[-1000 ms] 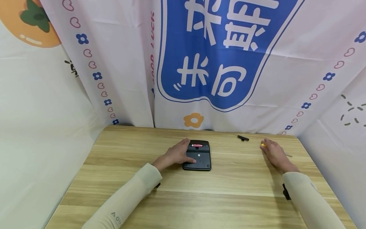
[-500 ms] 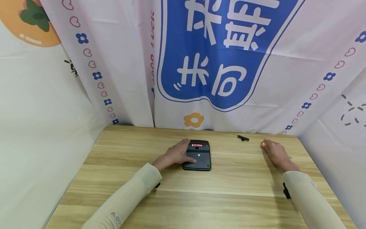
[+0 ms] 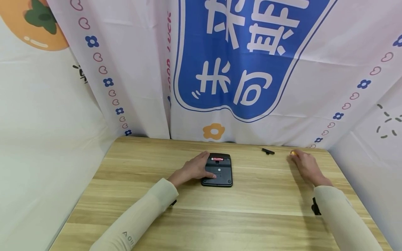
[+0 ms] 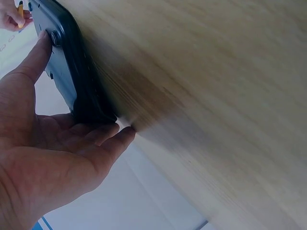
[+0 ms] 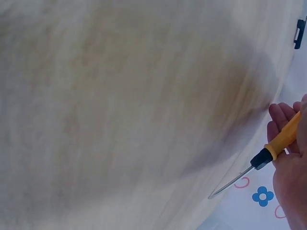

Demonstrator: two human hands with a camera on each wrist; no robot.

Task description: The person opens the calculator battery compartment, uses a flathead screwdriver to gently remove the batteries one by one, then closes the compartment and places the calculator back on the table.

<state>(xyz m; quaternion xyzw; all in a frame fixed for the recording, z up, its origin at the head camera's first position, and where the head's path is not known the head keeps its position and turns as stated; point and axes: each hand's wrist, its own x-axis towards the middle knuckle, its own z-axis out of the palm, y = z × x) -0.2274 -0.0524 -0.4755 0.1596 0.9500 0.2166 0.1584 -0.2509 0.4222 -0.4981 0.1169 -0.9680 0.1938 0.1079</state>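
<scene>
A black calculator [image 3: 222, 179] lies back side up on the wooden table, its battery slot uncovered with a red battery [image 3: 216, 159] inside. My left hand [image 3: 192, 168] grips its left side, thumb on the back and fingers along the edge. Over at the right, my right hand [image 3: 307, 166] holds a screwdriver [image 5: 284, 138] by its yellow handle. In the right wrist view the metal shaft points away from the fingers, over the table. Only the handle's end shows in the head view; the hand hides the rest.
A small black battery cover [image 3: 268, 151] lies near the back edge of the wooden table [image 3: 245, 216], between the calculator and my right hand. Printed white cloth [image 3: 141, 104] hangs behind the table and along both sides.
My right hand has moved slightly back and to the right with the screwdriver, whose shaft has gone out of sight in the head view. My left hand and the calculator have stayed put.
</scene>
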